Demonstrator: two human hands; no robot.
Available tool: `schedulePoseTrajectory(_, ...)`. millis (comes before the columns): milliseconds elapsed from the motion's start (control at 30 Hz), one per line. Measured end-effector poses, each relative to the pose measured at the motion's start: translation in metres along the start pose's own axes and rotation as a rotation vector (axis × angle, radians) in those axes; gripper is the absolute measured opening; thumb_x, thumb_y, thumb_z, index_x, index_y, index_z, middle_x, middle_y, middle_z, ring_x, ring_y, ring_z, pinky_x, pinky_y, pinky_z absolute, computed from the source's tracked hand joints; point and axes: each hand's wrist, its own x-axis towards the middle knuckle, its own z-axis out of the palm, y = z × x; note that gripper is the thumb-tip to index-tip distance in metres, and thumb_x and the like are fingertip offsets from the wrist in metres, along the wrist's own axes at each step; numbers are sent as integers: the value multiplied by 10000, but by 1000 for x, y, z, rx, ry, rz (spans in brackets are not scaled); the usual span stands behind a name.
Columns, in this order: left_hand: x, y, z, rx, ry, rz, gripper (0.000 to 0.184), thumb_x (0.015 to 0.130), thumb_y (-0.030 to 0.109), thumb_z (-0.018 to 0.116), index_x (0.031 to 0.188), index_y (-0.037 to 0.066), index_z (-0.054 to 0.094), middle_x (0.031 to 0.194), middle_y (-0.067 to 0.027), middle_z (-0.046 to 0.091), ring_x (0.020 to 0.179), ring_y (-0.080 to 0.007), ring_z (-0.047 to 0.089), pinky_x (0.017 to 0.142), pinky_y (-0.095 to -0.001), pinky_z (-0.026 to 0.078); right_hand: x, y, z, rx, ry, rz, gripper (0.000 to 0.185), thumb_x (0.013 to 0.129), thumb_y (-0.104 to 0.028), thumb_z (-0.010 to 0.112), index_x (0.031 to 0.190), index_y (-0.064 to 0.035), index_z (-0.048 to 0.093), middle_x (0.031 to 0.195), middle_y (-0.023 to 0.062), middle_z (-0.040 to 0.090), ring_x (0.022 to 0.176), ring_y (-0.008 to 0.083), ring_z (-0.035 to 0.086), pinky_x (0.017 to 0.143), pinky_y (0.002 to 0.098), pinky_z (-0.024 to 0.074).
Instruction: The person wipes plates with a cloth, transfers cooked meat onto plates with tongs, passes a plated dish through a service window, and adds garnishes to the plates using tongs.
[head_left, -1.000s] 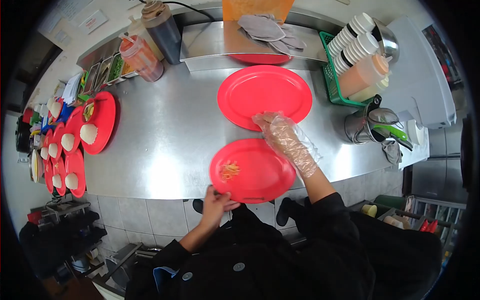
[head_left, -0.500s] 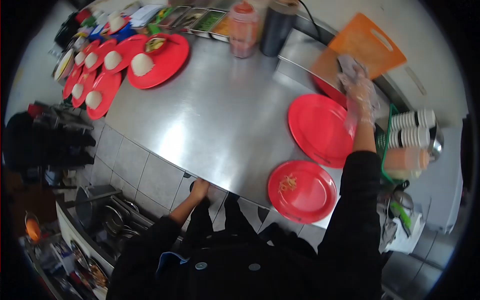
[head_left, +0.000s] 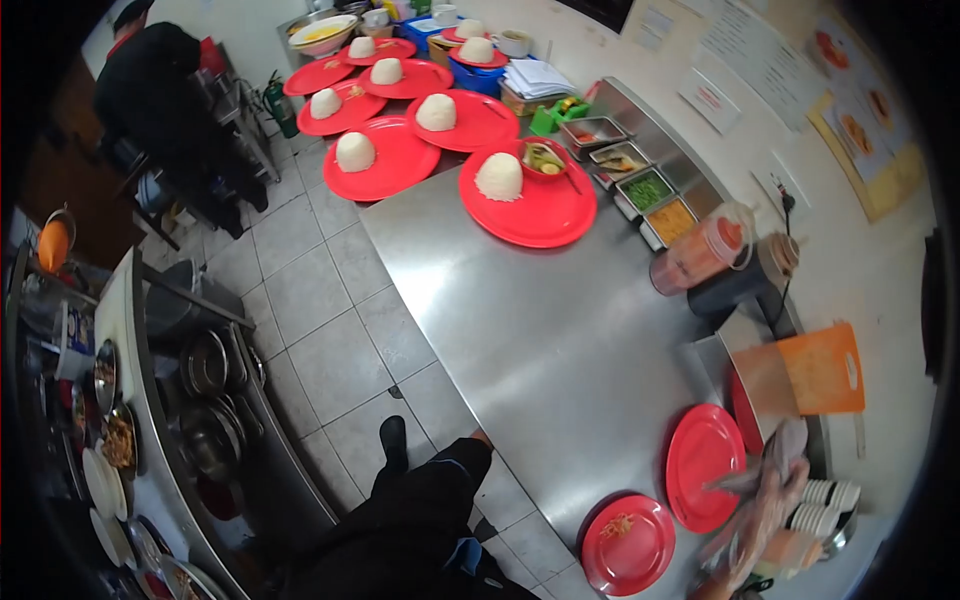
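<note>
Grey fabric cloth (head_left: 788, 440) sits bunched in the plastic-gloved right hand (head_left: 772, 505) at four o'clock, hiding part of a red oval plate (head_left: 704, 460); the left hand (head_left: 481, 437) is too hidden to tell its grip. At two o'clock, rectangular steel tins (head_left: 655, 209) hold green and orange food. A shiny steel table (head_left: 560, 370) borders grey floor tiles (head_left: 335, 360).

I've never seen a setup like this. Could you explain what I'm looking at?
No machine here: a person works by hand, and a camera on their head looks forward and down. The plastic-gloved right hand holds a grey cloth. Little of the left hand shows, at the edge of the metal table. Near the right hand lie a smaller red plate with shredded food and a larger red plate. Toward the far end, more red plates carry white mounds that look like rice.
</note>
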Motion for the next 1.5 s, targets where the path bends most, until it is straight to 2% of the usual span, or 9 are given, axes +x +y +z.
schedulePoseTrajectory(333, 28, 15, -57, -487, 260, 64, 273, 837, 193, 531, 1032, 7, 572, 982, -237, 617, 914, -372, 597, 770, -406, 462, -72, -75, 34, 138, -13, -1, 347, 700, 43, 576, 1003, -53, 439, 1093, 119, 471, 966, 172, 444, 851, 299, 388)
schedulePoseTrajectory(467, -34, 62, -136, -342, 583, -150, 233, 881, 204, 539, 1008, 55, 413, 837, -177, 587, 744, -341, 580, 682, -405, 445, -101, -112, 87, -32, -296, -64, 582, 666, -27, 622, 1218, -10, 440, 1233, 140, 454, 1203, 268, 389, 1045, 371, 252)
schedulePoseTrajectory(733, -197, 97, -355, -917, 812, -106, 357, 966, 278, 421, 1136, -18, 527, 1038, -71, 586, 918, -137, 535, 833, -278, 421, -201, -196, 297, 385, -936, -447, 373, 799, -139, 618, 1140, -2, 558, 1177, 188, 549, 1096, 353, 521, 960, 391, 395)
schedulePoseTrajectory(900, -199, 153, -390, -801, 906, -4, 370, 966, 283, 433, 1129, -31, 541, 1051, -61, 595, 921, -110, 545, 820, -256, 435, -286, -267, 354, -78, -551, -1203, 416, 794, -163, 572, 1194, -52, 546, 1276, 160, 483, 1165, 334, 466, 976, 429, 360)
schedulePoseTrajectory(1033, -204, 183, -433, -894, 810, 147, 335, 950, 274, 474, 1078, -18, 580, 994, -56, 619, 898, -94, 561, 804, -235, 447, -243, -230, 355, -4, -518, -1244, 510, 772, -72, 545, 1274, -119, 472, 1255, 195, 480, 1148, 310, 478, 1009, 457, 325)
schedulePoseTrajectory(1133, -187, 173, -436, -711, 604, 83, 341, 946, 282, 481, 1074, -17, 585, 983, -64, 623, 889, -106, 574, 794, -241, 459, -201, -246, 361, -111, -347, -892, 644, 725, -19, 610, 1332, -78, 401, 1163, 160, 552, 1125, 266, 504, 998, 407, 346)
schedulePoseTrajectory(1200, -161, 167, -450, -551, 481, 65, 350, 943, 292, 484, 1080, -13, 587, 981, -67, 624, 882, -113, 582, 783, -245, 469, -183, -266, 345, 454, -940, 217, 682, 693, 19, 662, 1322, -6, 400, 1146, 127, 563, 1097, 233, 518, 974, 354, 372)
schedulePoseTrajectory(1367, -101, 143, -493, -1119, -178, -305, 458, 930, 348, 486, 1256, 27, 456, 1061, -101, 606, 956, -181, 607, 799, -321, 503, -178, -186, 356, 745, -1048, 461, 637, 685, -5, 707, 1266, 43, 452, 1225, 120, 516, 1091, 202, 507, 946, 304, 381)
schedulePoseTrajectory(1500, -97, 133, -429, -1068, 56, -145, 454, 921, 241, 500, 1301, 59, 332, 1152, -178, 544, 866, -274, 643, 682, -434, 567, -177, -149, 389, 602, -598, 582, 718, 706, -157, 736, 1310, 36, 399, 1255, 139, 496, 1093, 241, 515, 930, 328, 403)
